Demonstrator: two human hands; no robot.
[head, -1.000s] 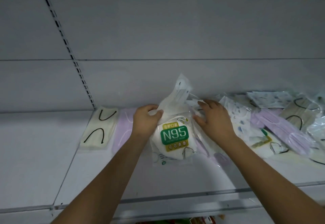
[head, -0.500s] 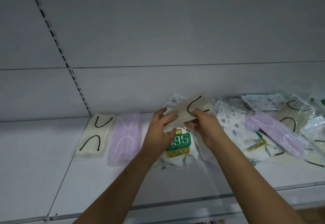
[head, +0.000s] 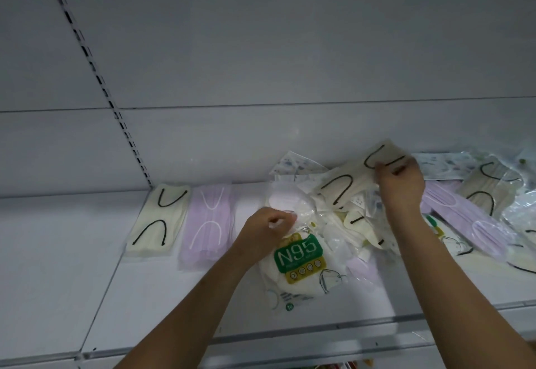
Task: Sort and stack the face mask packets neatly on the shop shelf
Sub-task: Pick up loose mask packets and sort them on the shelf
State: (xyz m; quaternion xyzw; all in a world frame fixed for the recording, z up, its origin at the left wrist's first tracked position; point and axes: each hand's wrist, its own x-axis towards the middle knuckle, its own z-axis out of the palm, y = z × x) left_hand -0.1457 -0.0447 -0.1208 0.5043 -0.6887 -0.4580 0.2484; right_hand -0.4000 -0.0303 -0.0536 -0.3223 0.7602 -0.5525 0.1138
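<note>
A loose heap of face mask packets lies on the white shelf (head: 174,305). My right hand (head: 401,187) grips a cream packet with black ear loops (head: 348,183) by its far end, lifted over the heap. My left hand (head: 268,229) pinches the clear top edge of the N95 packet (head: 298,258), which lies flat at the middle. At the left, a cream packet with black loops (head: 158,220) and a lilac packet (head: 207,223) lie side by side, lined up.
More lilac (head: 464,218), beige (head: 490,186) and printed white packets (head: 441,162) are jumbled at the right against the back panel. A slotted upright (head: 95,78) runs up the back wall. The shelf's front rail (head: 290,336) crosses below my arms.
Both hands held the cream packet together above the N95 packet. Now my right hand has carried it right and back, and my left hand has dropped onto the N95 packet's top edge.
</note>
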